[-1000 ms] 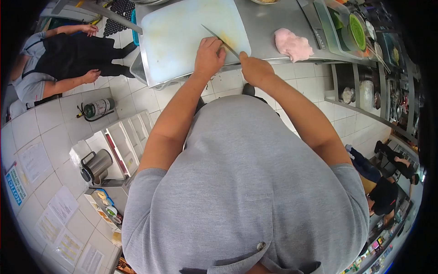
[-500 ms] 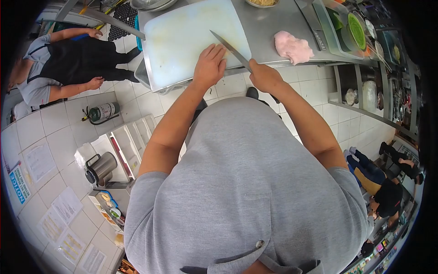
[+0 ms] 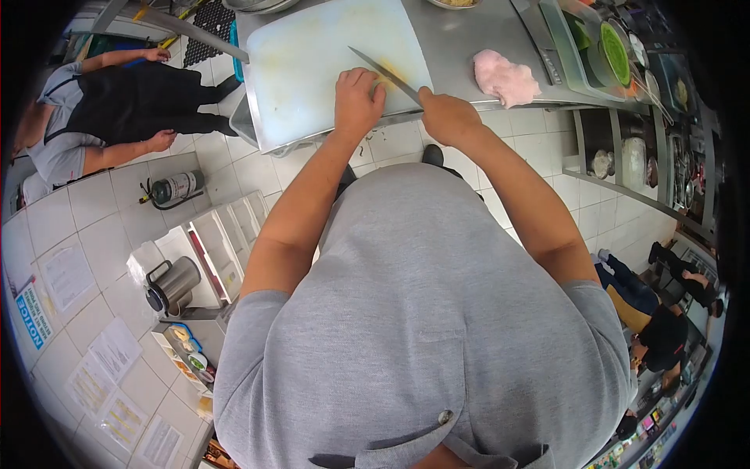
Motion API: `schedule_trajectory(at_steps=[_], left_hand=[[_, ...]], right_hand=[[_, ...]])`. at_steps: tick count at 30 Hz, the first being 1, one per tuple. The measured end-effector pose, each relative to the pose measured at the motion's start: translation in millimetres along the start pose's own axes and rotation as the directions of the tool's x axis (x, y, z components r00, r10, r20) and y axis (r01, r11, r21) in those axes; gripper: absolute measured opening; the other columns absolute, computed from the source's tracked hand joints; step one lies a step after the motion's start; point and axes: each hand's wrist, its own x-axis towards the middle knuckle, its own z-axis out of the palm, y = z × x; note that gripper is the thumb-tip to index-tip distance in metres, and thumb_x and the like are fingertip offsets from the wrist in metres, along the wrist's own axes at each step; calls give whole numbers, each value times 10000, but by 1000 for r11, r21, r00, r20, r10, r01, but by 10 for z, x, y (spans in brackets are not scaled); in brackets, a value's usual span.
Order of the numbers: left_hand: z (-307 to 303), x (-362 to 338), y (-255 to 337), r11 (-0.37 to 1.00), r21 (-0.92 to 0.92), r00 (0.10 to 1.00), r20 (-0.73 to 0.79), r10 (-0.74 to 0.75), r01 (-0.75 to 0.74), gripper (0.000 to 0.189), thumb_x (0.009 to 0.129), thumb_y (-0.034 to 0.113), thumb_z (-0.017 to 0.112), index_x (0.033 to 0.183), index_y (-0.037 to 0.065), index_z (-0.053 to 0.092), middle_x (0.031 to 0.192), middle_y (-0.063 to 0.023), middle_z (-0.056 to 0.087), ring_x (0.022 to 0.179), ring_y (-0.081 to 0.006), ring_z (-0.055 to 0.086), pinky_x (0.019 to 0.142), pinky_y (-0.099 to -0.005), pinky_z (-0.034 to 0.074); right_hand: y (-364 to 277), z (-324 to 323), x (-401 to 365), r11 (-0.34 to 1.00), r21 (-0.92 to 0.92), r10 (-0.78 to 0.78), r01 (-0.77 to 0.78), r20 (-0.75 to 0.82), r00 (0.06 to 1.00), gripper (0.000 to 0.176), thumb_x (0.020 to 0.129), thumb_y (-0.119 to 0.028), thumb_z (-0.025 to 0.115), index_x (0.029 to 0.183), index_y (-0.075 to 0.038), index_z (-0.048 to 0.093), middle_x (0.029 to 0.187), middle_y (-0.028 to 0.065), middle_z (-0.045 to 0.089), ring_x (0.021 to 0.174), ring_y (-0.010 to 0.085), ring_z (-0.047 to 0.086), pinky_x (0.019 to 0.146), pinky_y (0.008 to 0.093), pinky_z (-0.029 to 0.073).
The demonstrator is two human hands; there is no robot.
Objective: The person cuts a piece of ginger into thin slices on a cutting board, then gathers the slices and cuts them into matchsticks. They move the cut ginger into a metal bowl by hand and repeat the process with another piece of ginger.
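Note:
My right hand grips the handle of a long kitchen knife. Its blade points up and left across the white cutting board. Close to the blade's left side, my left hand rests on the board with fingers bent and drawn together. Whatever lies under those fingers is hidden. Yellowish bits or stains show on the board just beyond the blade. A crumpled pink cloth lies on the steel counter to the right of the board.
A clear tub with a green-filled container stands at the counter's right. Metal bowls sit at the back left, and another bowl at the back. To the left stands a person in a black apron.
The knife and my right hand have shifted slightly left, with the blade lying lower toward the board. My left hand has moved slightly, its fingers more bent.

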Motion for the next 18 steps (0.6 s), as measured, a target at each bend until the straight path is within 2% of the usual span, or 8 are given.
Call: schedule_trajectory(at_steps=[3,7,11,13,17,18], left_hand=[[66,7,-7,997,65,999,-10,31,-30,215,909,107,804,1108,26,796,1202,-147,775,1149,-404,670,1040,-515,538],[84,-2,-36,998,56,1000,-8,15,-15,203,900,100,802,1092,36,797,1205,-140,777,1164,-399,670,1045,-521,532],[85,7,-47,998,57,999,-26,41,-39,207,899,103,806,1096,40,790,1204,-130,779,1173,-390,673,1043,-520,531],[69,11,-48,997,55,999,-23,49,-47,213,899,101,807,1102,41,789,1205,-128,780,1177,-387,675,1042,-519,531],[70,40,-62,998,47,999,-9,53,-53,222,897,103,806,1110,43,786,1211,-126,779,1172,-381,680,1047,-515,531],[75,21,-58,997,48,998,-7,58,-57,223,898,105,807,1111,44,785,1213,-128,779,1169,-381,681,1048,-514,531]], right_hand=[[-50,-106,-26,1000,-16,0,0,20,1000,252,1098,-134,559,1304,-4,624,1122,246,812,1085,446,801,936,575,614],[-103,-242,-117,999,-52,3,0,73,997,248,1091,-106,550,1300,4,625,1125,248,815,1084,450,805,929,577,620],[-50,-8,-205,998,-57,9,-7,41,999,244,1084,-87,546,1297,9,616,1125,260,814,1085,453,807,927,577,622],[1,240,-165,999,9,37,-37,17,999,241,1073,-72,552,1289,22,605,1119,273,810,1089,453,807,925,581,624],[-95,99,-21,999,-9,33,-33,23,999,243,1072,-66,555,1292,31,590,1118,275,811,1085,457,810,923,586,627],[-132,-44,-11,999,-31,22,-20,71,997,237,1083,-70,541,1291,33,584,1114,276,811,1078,460,811,921,590,628]])
